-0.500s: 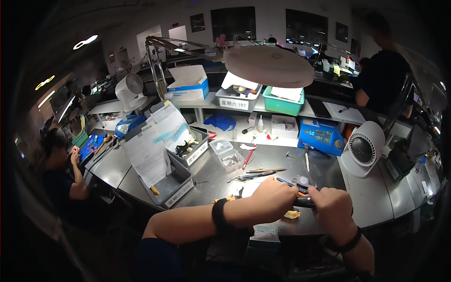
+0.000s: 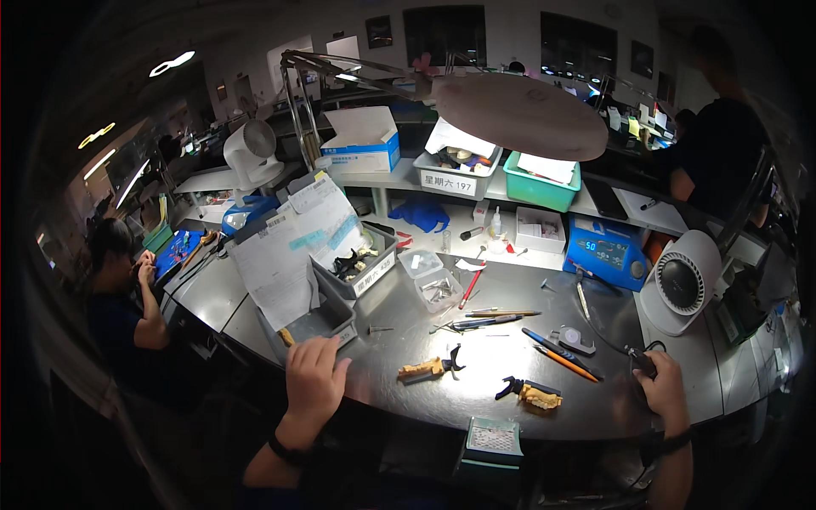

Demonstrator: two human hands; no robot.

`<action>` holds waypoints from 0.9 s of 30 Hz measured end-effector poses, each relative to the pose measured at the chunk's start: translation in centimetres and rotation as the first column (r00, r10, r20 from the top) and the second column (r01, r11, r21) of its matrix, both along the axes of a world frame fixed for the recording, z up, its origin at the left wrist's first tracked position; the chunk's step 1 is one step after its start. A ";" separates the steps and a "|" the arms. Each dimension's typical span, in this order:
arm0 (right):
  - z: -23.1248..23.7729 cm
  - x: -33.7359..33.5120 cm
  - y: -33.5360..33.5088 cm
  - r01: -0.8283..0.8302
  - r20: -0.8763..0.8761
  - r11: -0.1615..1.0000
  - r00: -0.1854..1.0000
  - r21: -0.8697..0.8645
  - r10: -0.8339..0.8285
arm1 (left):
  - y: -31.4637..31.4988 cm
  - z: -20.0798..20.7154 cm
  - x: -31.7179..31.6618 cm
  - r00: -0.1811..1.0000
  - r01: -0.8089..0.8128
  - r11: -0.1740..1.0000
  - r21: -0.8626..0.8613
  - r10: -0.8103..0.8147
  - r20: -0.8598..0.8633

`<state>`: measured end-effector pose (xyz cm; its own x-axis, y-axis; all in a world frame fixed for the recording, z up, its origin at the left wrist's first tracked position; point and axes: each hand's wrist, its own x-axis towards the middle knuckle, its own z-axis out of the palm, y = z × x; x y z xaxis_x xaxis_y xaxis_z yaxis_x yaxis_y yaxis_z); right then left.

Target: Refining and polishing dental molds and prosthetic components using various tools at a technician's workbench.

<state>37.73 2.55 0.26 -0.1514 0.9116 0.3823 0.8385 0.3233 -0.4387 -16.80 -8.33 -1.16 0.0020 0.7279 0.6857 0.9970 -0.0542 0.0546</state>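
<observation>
My left hand (image 2: 314, 382) reaches to the near edge of a grey bin (image 2: 344, 333), thumb apart from the fingers and nothing visible in it. On the right, my right hand (image 2: 665, 389) is closed around a black corded handpiece (image 2: 643, 361) near the bench's right front. Two yellow dental casts lie on the metal bench between my hands: one cast (image 2: 418, 370) with a black hinge piece stands nearer the left, another cast (image 2: 542, 397) with a black hinge piece nearer the right. Orange and blue pen-like tools (image 2: 565, 361) lie above the right cast, beside a round gauge-like object (image 2: 571, 340).
Papers (image 2: 272, 263) lean over two grey bins at left. A clear box (image 2: 438, 289) of small parts, a red pen (image 2: 472, 285) and slim tools (image 2: 489, 320) lie mid-bench. Behind stand a blue control unit (image 2: 599, 252), a white fan (image 2: 680, 280) and a lamp (image 2: 523, 115) overhead. A co-worker (image 2: 127, 297) sits at left.
My hands were together over the right of the bench; now they are apart. The left has moved left to the bin, the right has moved right with the handpiece. The view has shifted slightly.
</observation>
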 end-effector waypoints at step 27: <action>0.4 -11.9 -3.5 -0.381 0.304 0.924 0.883 0.024 0.357 | 7.3 1.0 5.2 0.781 0.605 0.670 -0.430 -0.606 0.153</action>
